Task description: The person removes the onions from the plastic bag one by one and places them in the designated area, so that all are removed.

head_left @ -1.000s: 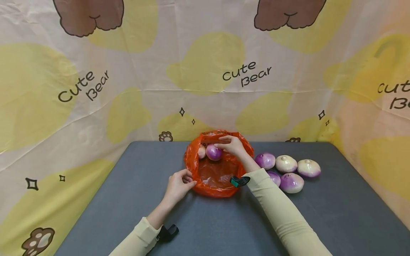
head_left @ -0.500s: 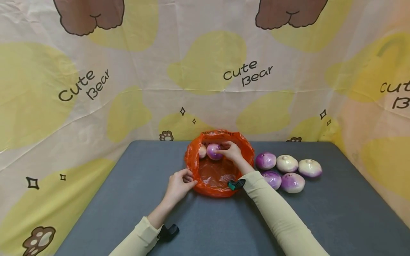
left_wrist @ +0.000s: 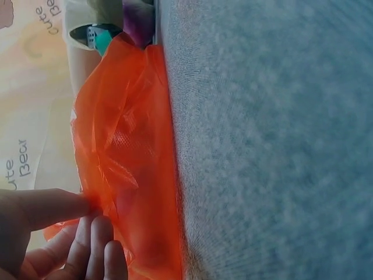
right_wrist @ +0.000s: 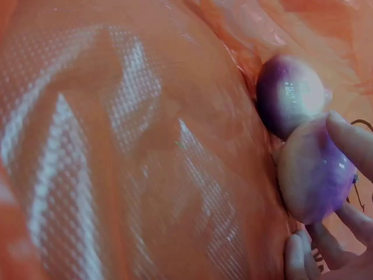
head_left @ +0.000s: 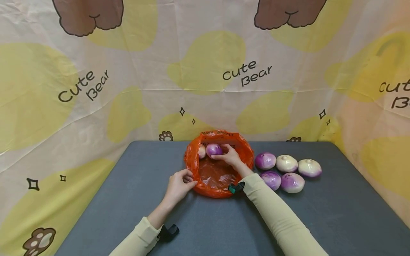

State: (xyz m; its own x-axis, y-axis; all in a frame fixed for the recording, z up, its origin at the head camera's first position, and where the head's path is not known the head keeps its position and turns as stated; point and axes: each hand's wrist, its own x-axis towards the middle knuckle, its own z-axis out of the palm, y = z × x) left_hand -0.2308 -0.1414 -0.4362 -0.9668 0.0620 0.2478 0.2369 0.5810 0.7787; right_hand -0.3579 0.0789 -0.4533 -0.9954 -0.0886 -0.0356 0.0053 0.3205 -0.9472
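An orange-red plastic bag [head_left: 221,192] stands on the table with its mouth wide. My left hand [head_left: 178,186] pinches its near-left rim between thumb and fingers; the left wrist view shows the thumb [left_wrist: 58,207] against the plastic. Inside the bag, my right hand [head_left: 230,156] has thumb and fingers around a purple-and-white onion [right_wrist: 315,172]. That onion touches a second onion [right_wrist: 288,96], half hidden by the bag's left side in the head view. The hand's lower fingers lie close to the bag wall.
Several onions lie right of the bag: a purple one [head_left: 265,161] and two paler ones [head_left: 286,164] behind, purple-white ones [head_left: 293,182] in front. The grey table [head_left: 205,227] meets a printed cloth backdrop [head_left: 205,53] behind the bag.
My right hand has gone lower along the onion in the bag, its thumb now nearer the front. The onion has barely moved. My left hand keeps its hold on the rim.
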